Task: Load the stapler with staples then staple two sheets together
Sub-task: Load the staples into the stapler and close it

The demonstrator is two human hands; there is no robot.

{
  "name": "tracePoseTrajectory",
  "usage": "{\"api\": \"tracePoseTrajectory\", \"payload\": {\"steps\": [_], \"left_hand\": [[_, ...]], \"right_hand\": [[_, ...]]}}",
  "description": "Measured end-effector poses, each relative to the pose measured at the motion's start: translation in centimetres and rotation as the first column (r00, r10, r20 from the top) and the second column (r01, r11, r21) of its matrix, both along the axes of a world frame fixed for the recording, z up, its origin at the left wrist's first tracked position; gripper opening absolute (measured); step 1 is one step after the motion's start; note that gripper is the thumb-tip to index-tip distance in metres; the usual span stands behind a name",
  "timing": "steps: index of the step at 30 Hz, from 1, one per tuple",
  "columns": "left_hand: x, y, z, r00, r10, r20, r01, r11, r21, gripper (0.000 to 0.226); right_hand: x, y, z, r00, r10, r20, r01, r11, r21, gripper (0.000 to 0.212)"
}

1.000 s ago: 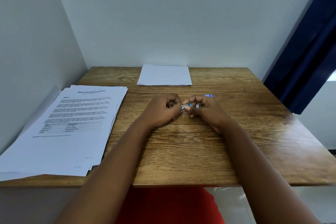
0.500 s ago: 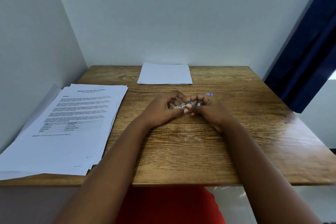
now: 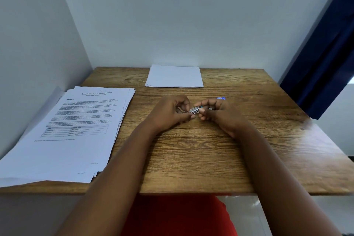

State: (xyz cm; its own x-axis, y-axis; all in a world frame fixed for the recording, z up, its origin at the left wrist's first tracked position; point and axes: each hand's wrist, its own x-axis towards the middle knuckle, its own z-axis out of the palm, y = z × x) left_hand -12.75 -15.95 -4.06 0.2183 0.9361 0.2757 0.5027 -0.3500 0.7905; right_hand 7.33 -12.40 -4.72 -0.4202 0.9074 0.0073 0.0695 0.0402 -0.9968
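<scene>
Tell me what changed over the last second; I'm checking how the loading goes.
The left hand has uncurled slightly, its fingers now pinching a thin metal part beside the small silver stapler. The right hand still grips the stapler. The printed paper stack and blank white sheets stayed put.
</scene>
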Motion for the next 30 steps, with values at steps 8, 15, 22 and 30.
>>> {"api": "tracePoseTrajectory", "payload": {"steps": [8,15,22,30], "left_hand": [[0.2,-0.5,0.5,0.996,0.058,0.068,-0.055,0.997,-0.047,0.009],[-1.8,-0.1,0.6,0.998,0.061,-0.017,-0.062,0.992,-0.112,0.020],[-2.2,0.5,-0.1,0.997,0.050,-0.052,-0.054,0.995,-0.085,0.028],[-1.9,0.6,-0.4,0.997,0.063,-0.053,-0.067,0.995,-0.073,0.029]], "right_hand": [[-0.3,0.0,0.0,0.999,-0.037,0.012,0.036,0.999,0.016,0.018],[0.1,0.4,-0.1,0.989,-0.147,0.000,0.147,0.989,0.023,0.020],[-0.1,0.5,-0.1,0.958,-0.283,-0.037,0.283,0.959,-0.004,0.032],[-0.4,0.1,0.3,0.911,-0.389,-0.133,0.411,0.881,0.234,0.024]]}}
